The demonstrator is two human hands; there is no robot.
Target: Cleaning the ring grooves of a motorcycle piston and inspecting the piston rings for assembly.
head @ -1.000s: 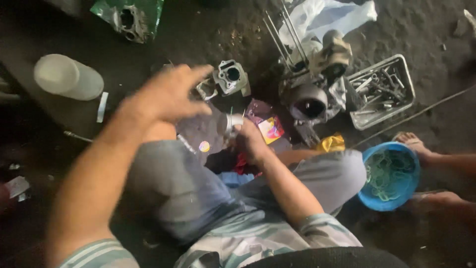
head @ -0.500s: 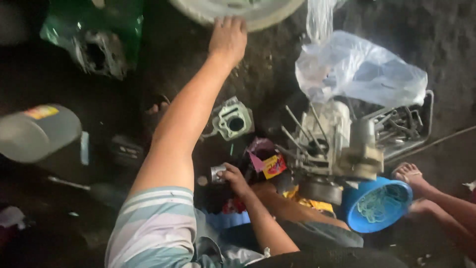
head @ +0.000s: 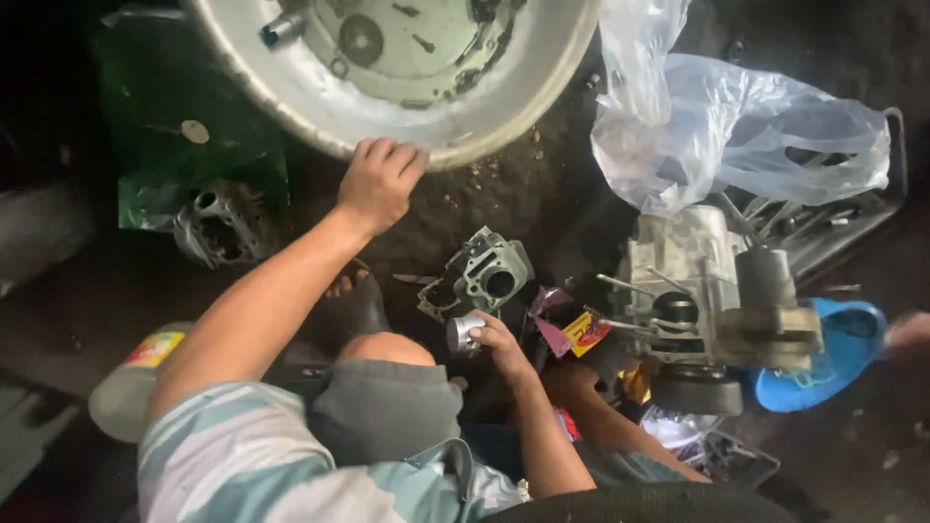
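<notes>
My left hand (head: 379, 181) reaches forward and rests its fingers on the rim of a large white metal basin (head: 320, 107) that holds small parts and dirty liquid. My right hand (head: 496, 342) is closed around a small shiny metal piston (head: 461, 333), held low just above my knee. Just beyond it a grey engine cylinder block (head: 481, 279) lies on the dark floor.
A grey engine case (head: 712, 291) with protruding studs stands at the right, beside a blue bowl (head: 833, 363). A clear plastic bag (head: 736, 131) lies behind it. A cylinder head (head: 221, 225) sits on a green sheet at the left. A plastic bottle (head: 131, 383) lies near my left side.
My left arm has stretched forward from mid-air to the basin's rim, and my view has tipped forward with it. My right hand has kept hold of the piston.
</notes>
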